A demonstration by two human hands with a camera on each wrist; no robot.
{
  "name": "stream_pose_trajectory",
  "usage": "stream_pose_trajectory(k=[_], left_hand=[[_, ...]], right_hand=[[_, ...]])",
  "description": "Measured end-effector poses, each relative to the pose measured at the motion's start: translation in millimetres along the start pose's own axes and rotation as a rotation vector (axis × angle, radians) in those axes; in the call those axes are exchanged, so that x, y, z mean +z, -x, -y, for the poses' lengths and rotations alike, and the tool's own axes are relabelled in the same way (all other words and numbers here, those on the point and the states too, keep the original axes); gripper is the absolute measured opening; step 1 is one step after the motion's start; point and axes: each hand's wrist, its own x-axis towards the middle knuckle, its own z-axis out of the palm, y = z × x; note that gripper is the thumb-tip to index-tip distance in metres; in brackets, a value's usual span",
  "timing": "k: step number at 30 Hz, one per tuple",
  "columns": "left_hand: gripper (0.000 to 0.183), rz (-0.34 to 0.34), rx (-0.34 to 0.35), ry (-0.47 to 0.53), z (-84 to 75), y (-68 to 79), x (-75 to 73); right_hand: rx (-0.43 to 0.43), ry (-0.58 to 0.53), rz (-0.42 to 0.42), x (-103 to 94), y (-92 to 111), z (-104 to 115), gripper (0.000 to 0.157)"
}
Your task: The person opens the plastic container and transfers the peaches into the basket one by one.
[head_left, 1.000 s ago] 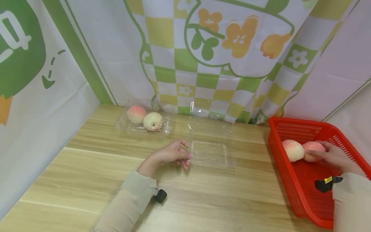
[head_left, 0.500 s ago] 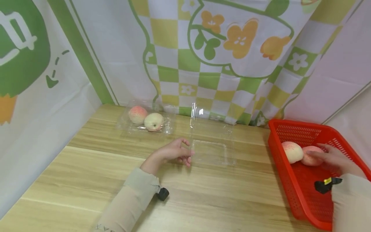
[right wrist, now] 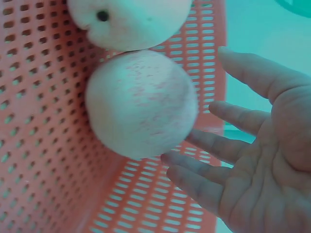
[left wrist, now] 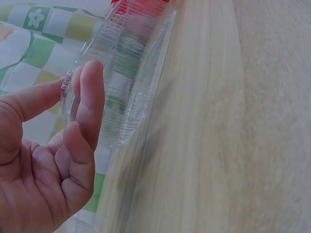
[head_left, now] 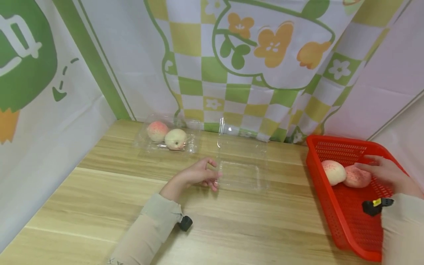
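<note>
A see-through plastic clamshell box [head_left: 240, 176] stands with its lid raised on the wooden table. My left hand [head_left: 198, 173] pinches its left edge between thumb and fingers, as the rim [left wrist: 65, 92] shows in the left wrist view. Over the red plastic basket [head_left: 334, 217], my right hand [head_left: 389, 173] has its fingers extended and spread, with nothing held. Its fingertips are right beside a pinkish peach [head_left: 357, 176], seen in the right wrist view as a round speckled peach [right wrist: 141, 104]. A paler peach [head_left: 334, 172] lies against it in the basket.
Another clear clamshell box [head_left: 142, 141] at the back left holds a pink peach [head_left: 157, 131] and a cream-coloured peach [head_left: 176, 139]. A checkered, flowered curtain [head_left: 238, 92] hangs along the table's back edge. The basket's raised walls surround the two peaches at right.
My right hand has come off the pinkish peach, shifting slightly right and up, its fingers now apart from the fruit. The left hand stays at the box's edge.
</note>
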Motion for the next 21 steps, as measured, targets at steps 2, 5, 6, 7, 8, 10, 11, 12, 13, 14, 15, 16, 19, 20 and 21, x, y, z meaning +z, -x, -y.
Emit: stream_pose_trajectory(k=[2,5,6,7,8,10,11,12,13,14,15,16,19,20,21], left_hand=[[0.050,-0.002,0.000,-0.004,-0.7,-0.1,0.8],[0.048,-0.004,0.004,-0.008,-1.7,0.4,1.6],[0.048,-0.005,0.004,-0.009,-2.3,0.9,1.8],[0.048,-0.005,0.003,-0.008,-2.9,1.6,1.9],[0.048,-0.006,0.001,-0.008,-3.5,2.3,1.9],[0.050,-0.009,-0.004,-0.011,-3.6,3.4,1.3],[0.050,-0.010,-0.005,-0.015,-3.5,4.1,0.9],[0.051,-0.011,-0.006,-0.020,-3.2,4.4,0.5],[0.052,-0.010,-0.005,-0.022,-2.6,4.5,0.1],[0.052,-0.009,-0.004,-0.026,-1.9,4.5,-0.3],[0.052,-0.008,-0.002,-0.026,-1.4,4.7,-0.6],[0.051,-0.006,-0.001,-0.027,-1.0,4.7,-0.8],[0.051,0.002,0.008,-0.031,0.7,4.4,-1.8],[0.051,0.004,0.010,-0.034,0.8,4.6,-2.0],[0.050,0.006,0.012,-0.037,0.9,4.7,-2.2]], right_hand=[[-0.006,0.016,-0.043,-2.2,3,4,0.089],[-0.044,0.033,-0.120,-6.5,8,15,0.085],[-0.058,0.032,-0.145,-8.2,10,20,0.083],[-0.075,0.032,-0.165,-10.3,12,26,0.082],[-0.091,0.048,-0.184,-12.7,13,33,0.081],[-0.117,0.052,-0.200,-17.7,17,50,0.081],[-0.139,0.062,-0.213,-19.6,18,58,0.081],[-0.159,0.066,-0.217,-21.3,21,67,0.080],[-0.178,0.077,-0.221,-22.7,22,76,0.080],[-0.194,0.079,-0.223,-23.7,25,84,0.080],[-0.215,0.071,-0.223,-24.1,28,93,0.079],[-0.233,0.058,-0.217,-24.1,31,100,0.078],[-0.279,0.062,-0.225,-21.7,37,120,0.077],[-0.294,0.060,-0.226,-20.5,38,125,0.077],[-0.313,0.062,-0.225,-19.0,39,130,0.077]])
